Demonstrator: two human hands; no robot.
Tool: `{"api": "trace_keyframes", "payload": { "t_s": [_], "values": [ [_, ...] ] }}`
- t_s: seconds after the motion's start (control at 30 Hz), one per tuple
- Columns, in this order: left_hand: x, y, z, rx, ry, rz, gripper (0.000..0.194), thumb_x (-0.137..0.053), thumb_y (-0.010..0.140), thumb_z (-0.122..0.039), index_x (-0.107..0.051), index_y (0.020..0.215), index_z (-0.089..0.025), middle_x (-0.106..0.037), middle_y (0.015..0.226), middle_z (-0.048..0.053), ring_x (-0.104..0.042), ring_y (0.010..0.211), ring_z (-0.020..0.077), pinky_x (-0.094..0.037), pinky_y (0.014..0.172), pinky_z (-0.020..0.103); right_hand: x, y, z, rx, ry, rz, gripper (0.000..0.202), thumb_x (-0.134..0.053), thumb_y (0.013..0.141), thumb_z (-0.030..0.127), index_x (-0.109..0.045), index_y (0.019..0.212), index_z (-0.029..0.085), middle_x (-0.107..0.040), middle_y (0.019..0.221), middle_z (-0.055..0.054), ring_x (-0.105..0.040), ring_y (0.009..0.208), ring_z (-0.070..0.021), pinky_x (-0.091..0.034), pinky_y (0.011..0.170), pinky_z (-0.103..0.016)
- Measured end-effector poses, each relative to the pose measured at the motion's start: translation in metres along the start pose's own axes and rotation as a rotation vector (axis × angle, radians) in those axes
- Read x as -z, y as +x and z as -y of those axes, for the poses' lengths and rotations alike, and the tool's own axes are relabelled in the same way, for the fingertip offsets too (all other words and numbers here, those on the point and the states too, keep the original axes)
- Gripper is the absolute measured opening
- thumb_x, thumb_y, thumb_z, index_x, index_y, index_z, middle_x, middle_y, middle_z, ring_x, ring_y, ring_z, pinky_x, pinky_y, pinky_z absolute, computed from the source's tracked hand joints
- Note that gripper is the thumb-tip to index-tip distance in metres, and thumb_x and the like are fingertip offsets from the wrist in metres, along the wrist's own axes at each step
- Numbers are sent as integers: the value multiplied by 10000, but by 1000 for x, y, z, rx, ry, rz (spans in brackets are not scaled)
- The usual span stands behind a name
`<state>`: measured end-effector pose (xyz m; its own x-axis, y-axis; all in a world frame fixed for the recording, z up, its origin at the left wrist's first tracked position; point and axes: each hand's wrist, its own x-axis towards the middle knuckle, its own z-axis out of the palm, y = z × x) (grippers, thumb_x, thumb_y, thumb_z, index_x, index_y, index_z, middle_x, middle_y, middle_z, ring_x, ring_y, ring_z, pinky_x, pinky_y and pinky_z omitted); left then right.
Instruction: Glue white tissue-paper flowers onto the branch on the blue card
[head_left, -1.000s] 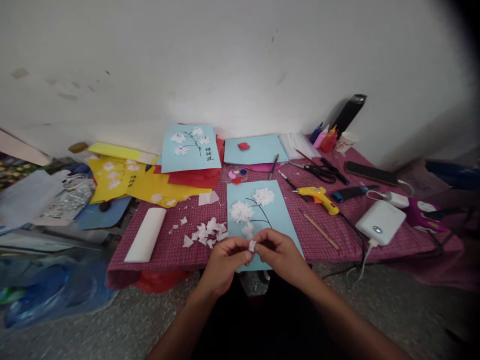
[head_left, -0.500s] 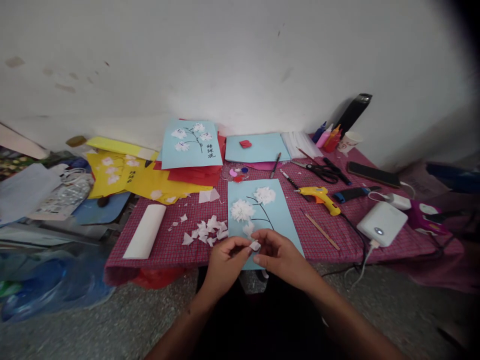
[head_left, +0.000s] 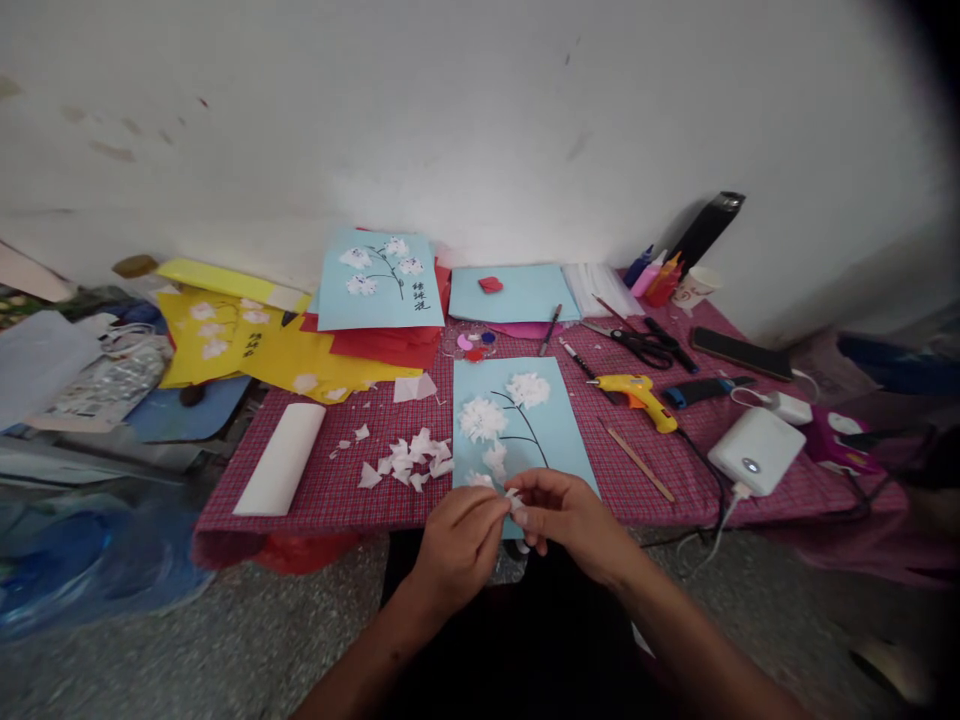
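Note:
Both hands meet over the near edge of a light blue sheet (head_left: pixel 570 440). My left hand (head_left: pixel 461 540) pinches a small piece of white tissue paper (head_left: pixel 514 497), its fingers bent inward. From the other side my right hand (head_left: pixel 566 515) grips the same scrap between thumb and fingers. The sheet bears a dark drawn stem (head_left: pixel 531 430) and white paper flowers (head_left: pixel 482 420), one of them partly hidden by my fingers. Left of the sheet lies a loose pile of white tissue pieces (head_left: pixel 409 458).
A folded white paper (head_left: pixel 281 460) lies left. Behind are a finished flower picture (head_left: pixel 379 280) on red sheets and yellow pictures (head_left: pixel 217 340). To the right lie a yellow glue gun (head_left: pixel 637 395), scissors (head_left: pixel 641 347), a wooden stick (head_left: pixel 641 465) and a white power bank (head_left: pixel 757 450).
My left hand has turned, its fingers now curled over more. The tissue scrap looks smaller and more covered between the fingertips. The whole view has shifted slightly.

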<state>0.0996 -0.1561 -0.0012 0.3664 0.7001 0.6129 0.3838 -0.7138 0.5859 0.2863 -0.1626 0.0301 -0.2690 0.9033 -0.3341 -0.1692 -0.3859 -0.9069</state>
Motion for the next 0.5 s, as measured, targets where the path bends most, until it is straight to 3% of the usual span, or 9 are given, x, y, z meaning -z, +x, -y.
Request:
{"api": "trace_keyframes", "payload": {
  "t_s": [0.33, 0.5],
  "values": [
    [-1, -7, 1, -46, -2, 26, 305, -594, 857, -48, -648, 1126, -182, -694, 1000, 77, -640, 926, 177, -548, 831, 322, 1, -2, 1, -36, -164, -47, 252, -750, 762, 379, -634, 810, 160, -573, 557, 50, -511, 460, -83, -383, 446, -203],
    [2, -12, 9, 22, 60, 20, 252, -610, 861, -86, -660, 1090, -180, -693, 999, 84, -644, 939, 192, -550, 851, 342, 26, 8, 16, 55, -382, -120, 195, -690, 804, 360, -643, 815, 171, -571, 597, 46, -504, 504, -95, -379, 492, -224]
  ]
}}
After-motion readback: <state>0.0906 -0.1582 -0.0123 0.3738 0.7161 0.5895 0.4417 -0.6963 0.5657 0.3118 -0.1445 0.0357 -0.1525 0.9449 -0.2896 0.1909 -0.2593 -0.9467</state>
